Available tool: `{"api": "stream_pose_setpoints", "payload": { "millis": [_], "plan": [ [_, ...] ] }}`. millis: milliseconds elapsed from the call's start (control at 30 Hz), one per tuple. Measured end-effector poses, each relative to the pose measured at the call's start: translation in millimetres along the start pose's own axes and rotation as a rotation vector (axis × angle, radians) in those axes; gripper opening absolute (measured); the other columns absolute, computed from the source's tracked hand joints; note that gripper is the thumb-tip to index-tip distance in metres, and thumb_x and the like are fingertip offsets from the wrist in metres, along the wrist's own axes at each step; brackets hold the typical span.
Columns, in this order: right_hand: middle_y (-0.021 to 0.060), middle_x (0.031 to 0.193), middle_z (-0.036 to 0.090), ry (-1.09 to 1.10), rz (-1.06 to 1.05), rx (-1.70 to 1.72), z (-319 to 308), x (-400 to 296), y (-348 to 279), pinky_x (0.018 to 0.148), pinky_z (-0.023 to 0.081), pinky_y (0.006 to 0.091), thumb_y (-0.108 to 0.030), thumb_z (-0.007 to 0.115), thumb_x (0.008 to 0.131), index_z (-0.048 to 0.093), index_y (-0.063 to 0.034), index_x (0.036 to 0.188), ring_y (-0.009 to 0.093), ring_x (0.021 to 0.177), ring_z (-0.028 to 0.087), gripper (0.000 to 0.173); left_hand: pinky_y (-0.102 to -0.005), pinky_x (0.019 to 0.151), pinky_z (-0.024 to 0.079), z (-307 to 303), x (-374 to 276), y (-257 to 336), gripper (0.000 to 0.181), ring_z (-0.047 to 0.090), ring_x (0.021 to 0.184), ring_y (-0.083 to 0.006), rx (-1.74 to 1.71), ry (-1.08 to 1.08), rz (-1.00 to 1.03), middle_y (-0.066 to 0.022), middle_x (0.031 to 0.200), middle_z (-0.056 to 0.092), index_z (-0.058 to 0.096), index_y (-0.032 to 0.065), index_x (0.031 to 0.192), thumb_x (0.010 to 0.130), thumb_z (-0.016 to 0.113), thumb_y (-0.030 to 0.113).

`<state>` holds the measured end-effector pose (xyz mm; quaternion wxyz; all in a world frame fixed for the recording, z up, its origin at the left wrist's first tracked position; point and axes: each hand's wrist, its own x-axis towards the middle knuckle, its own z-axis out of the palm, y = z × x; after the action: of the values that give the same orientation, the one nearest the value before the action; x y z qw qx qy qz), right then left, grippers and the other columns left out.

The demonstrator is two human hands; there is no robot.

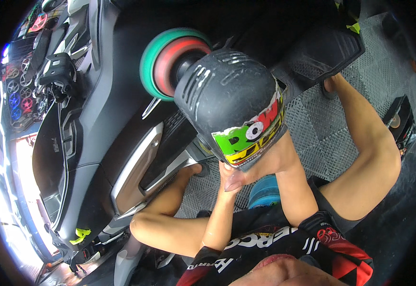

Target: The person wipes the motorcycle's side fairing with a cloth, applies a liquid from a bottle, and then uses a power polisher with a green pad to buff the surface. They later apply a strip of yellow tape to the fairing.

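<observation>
Both of my hands are wrapped around the lower end of a black power polisher (226,93), whose stickered body hides most of my fingers. My left hand (231,178) and my right hand (270,159) meet beneath it; which hand is which follows the arms, seen from below. The polisher's green foam pad (149,68) on a red backing plate looks blurred, as if spinning. It is against or close to the dark body panel (129,71) of a scooter; contact cannot be told.
The scooter's silver side trim (136,171) and footboard (322,57) lie close by. My bare legs straddle a blue round container (264,191) on grey grid floor tiles (308,121). Coloured wheels (25,93) hang at the far left. A black case-like object (399,121) is at the right.
</observation>
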<state>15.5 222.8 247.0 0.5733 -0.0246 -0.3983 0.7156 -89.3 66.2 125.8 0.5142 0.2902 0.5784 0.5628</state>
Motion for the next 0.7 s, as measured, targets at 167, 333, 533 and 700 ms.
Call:
{"api": "stream_pose_setpoints", "payload": {
  "millis": [167, 333, 533, 700],
  "plan": [
    [0.0094, 0.115, 0.07, -0.106, -0.054, -0.119, -15.9, -4.3, 12.0, 0.092, 0.056, 0.0296, -0.027, 0.105, 0.045, 0.06, 0.0035, 0.125, 0.015, 0.102, 0.068, 0.096, -0.039, 0.102, 0.049, -16.7, 9.7, 25.6, 0.101, 0.059, 0.122, -0.0255, 0.136, -0.061, 0.064, -0.0146, 0.135, 0.058, 0.039, 0.0001, 0.148, 0.088, 0.059, 0.079],
    [0.0095, 0.113, 0.07, 0.123, 0.047, -0.129, 16.1, -3.7, -6.9, 0.096, 0.054, 0.0309, -0.03, 0.105, 0.044, 0.057, 0.0039, 0.126, 0.017, 0.104, 0.067, 0.101, -0.0401, 0.108, 0.048, -48.4, 2.2, -30.6, 0.084, 0.06, 0.123, -0.024, -0.009, 0.024, -0.005, -0.0137, 0.14, 0.057, 0.039, 0.0035, 0.149, 0.091, 0.074, 0.052],
    [0.0101, 0.114, 0.07, -0.065, 0.097, -0.134, 5.0, -4.7, -3.7, 0.098, 0.054, 0.0313, -0.024, 0.103, 0.046, 0.058, 0.0003, 0.122, 0.017, 0.104, 0.068, 0.092, -0.0399, 0.108, 0.049, -65.9, -9.5, -59.8, 0.082, 0.06, 0.123, -0.0245, -0.041, 0.082, -0.072, -0.0137, 0.139, 0.058, 0.04, 0.0035, 0.149, 0.091, 0.075, 0.05],
    [0.0127, 0.118, 0.068, 0.039, 0.061, -0.102, 4.4, -1.3, -5.1, 0.098, 0.054, 0.0314, -0.025, 0.104, 0.046, 0.055, 0.003, 0.128, 0.018, 0.106, 0.068, 0.1, -0.0397, 0.108, 0.049, -38.3, 0.2, -36.5, 0.08, 0.061, 0.122, -0.0249, -0.042, 0.049, -0.053, -0.0138, 0.139, 0.058, 0.04, 0.0036, 0.148, 0.091, 0.075, 0.048]
  ]
}}
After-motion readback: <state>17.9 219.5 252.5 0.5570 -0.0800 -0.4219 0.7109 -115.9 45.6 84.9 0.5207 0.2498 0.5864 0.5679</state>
